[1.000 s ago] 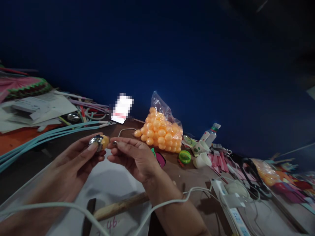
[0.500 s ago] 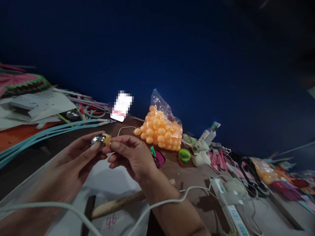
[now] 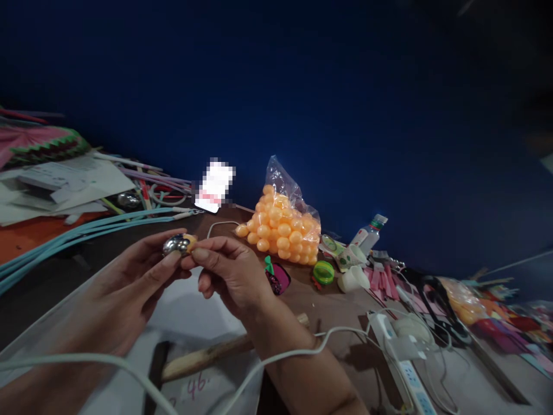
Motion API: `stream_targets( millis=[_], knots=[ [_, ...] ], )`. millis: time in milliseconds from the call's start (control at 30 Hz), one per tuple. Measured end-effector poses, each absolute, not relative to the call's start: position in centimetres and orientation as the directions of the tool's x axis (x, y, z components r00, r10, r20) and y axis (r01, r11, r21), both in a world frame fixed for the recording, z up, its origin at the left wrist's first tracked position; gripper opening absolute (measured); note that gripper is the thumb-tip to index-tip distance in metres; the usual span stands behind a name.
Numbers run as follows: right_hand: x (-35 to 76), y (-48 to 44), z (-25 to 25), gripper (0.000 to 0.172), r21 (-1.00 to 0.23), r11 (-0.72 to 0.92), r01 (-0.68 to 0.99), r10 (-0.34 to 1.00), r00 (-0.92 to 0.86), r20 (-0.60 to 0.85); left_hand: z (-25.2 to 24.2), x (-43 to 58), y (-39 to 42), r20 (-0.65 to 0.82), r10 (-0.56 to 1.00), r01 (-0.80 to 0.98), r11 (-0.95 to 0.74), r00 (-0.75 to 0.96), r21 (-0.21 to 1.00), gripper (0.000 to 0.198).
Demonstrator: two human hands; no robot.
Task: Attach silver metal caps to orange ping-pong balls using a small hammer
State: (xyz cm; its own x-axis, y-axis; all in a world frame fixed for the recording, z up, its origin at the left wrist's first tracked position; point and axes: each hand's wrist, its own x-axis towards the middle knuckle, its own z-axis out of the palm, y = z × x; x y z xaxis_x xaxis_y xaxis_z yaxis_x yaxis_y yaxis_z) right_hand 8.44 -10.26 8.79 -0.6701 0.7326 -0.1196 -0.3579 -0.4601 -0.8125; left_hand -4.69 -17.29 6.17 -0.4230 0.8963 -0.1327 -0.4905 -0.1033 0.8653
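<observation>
Gleaming in the clamped fingers of your left hand (image 3: 133, 288), the silver-and-orange ball (image 3: 176, 246) sits above the table (image 3: 337, 314). Thumb and forefinger of your right hand (image 3: 244, 276) press together at its orange side, anything between them hidden. Nearer you lies a hammer (image 3: 194, 364); beyond stands a bag (image 3: 280, 180) of orange balls (image 3: 276, 222).

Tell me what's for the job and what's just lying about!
For the job, likely:
shiny silver-and-orange round piece in the left hand, right hand at its orange side
clear plastic bag of orange balls

Lying about, likely:
round white cup
light-blue cords
</observation>
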Motion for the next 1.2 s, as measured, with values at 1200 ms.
stream_targets(
  millis=[1200],
  knots=[
    [8.21, -10.56, 8.96, 0.033, -0.811, -0.453, -0.370, 0.748, -0.653, -0.120, 6.68, -4.87, -17.17, -0.108, 0.889, -0.441, -0.113, -0.444, 0.890, 0.050]
  ],
)
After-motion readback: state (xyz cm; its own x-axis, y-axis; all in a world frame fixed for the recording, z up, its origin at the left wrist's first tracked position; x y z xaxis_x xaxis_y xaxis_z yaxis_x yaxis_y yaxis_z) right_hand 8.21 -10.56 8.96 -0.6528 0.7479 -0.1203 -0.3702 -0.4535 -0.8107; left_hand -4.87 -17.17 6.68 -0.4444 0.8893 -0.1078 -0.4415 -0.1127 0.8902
